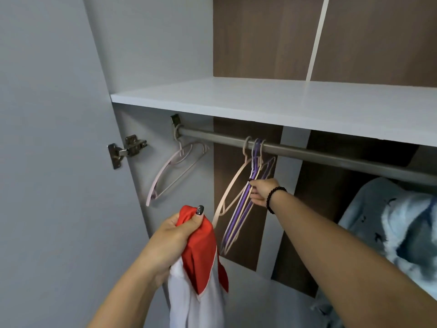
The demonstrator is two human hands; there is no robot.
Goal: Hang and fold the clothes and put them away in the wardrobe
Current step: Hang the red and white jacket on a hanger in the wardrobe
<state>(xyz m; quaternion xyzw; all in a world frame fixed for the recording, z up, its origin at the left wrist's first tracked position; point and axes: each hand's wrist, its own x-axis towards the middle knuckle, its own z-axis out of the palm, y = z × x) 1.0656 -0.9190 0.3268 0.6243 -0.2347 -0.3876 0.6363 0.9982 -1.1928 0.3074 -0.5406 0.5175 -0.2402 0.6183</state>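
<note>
Wardrobe interior: under a white shelf (272,98), a grey rail (307,152) carries bunched purple hangers (238,209), which the right hand (260,192) pinches; at 7 o'clock the left hand (175,235) grips a red-and-white garment (201,268)

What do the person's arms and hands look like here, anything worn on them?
Both forearms are bare, with no sleeves in view. The right hand has a dark beaded bracelet around its wrist. The left hand has a dark-painted thumbnail with small pale specks. No rings show.
</note>
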